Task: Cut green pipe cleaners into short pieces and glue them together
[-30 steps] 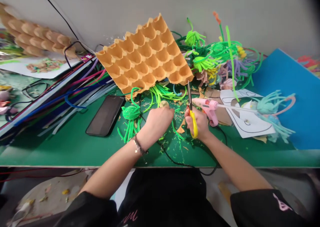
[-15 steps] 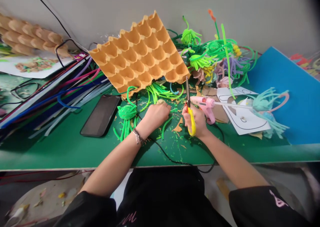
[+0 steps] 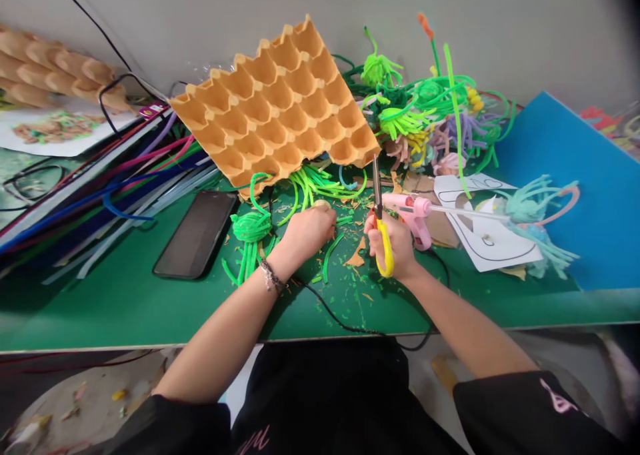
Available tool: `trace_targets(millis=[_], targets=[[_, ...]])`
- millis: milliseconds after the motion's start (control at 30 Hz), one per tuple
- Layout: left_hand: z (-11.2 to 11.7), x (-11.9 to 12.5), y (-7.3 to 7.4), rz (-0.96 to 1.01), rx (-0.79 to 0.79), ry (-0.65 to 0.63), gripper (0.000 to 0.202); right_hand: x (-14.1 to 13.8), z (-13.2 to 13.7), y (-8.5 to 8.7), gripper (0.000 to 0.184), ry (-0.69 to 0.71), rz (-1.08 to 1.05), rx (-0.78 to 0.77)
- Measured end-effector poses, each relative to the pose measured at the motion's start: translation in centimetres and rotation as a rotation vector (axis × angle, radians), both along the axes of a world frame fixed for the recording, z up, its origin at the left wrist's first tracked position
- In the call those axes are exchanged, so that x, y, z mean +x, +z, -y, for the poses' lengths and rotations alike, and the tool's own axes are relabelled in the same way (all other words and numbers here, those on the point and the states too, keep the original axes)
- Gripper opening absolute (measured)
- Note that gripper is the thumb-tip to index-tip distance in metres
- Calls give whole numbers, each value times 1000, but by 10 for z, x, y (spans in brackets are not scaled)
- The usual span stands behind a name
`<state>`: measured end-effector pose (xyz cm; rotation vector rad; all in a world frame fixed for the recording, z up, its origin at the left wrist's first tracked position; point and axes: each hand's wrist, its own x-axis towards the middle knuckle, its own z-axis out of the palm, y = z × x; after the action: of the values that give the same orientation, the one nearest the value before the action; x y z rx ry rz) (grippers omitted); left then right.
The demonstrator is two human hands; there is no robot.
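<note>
In the head view, your right hand is wrapped around the yellow-handled scissors, blades together and pointing to the far side, their tips just beside the near right corner of the egg tray; you can't tell whether they touch it. Your left hand is curled palm down over the green table, to the left of the scissors; its fingertips are hidden, so you can't tell whether it grips anything. The egg tray lies aslant beyond both hands, its near edge ragged and notched, so some of its cells look cut or torn away, while most of the cups are whole. To the left of your left hand sits a tied green bundle, apparently finished, and a heap of similar tufts lies far right, so plenty of tying seems done. Between your hands lie a loose green strand and a torn tray scrap amid fine clippings, signs of cutting done here. The pink glue gun lies just right of the scissors, in neither hand. The long stems at the left look unused. Nothing visible shows how much remains, but the cutting seems unfinished, with the scissors in your grip.
</note>
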<state>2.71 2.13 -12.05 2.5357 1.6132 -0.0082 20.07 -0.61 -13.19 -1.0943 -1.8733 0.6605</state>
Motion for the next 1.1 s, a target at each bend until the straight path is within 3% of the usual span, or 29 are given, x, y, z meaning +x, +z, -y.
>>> trace_targets(millis=[167, 267, 367, 467, 667, 867, 1100], targets=[[0, -4, -4, 219, 72, -23, 16, 2, -2, -6, 41, 1, -43, 10], [-1, -2, -4, 623, 30, -4, 12, 2, -4, -11, 42, 0, -117, 14], [0, 3, -1, 1081, -125, 47, 8, 3, -5, -13, 42, -7, -97, -9], [2, 7, 2, 1308, -254, 77, 9, 3, -5, -11, 37, -7, 17, -12], [11, 12, 8, 1345, -219, 116, 14, 0, -2, 0, 27, 13, 236, -85], [19, 13, 6, 1163, 47, 136, 20, -6, 1, 5, 23, 55, 360, -87], [24, 15, 6, 1027, 275, 37, 17, -7, 4, 5, 26, 84, 375, -72]])
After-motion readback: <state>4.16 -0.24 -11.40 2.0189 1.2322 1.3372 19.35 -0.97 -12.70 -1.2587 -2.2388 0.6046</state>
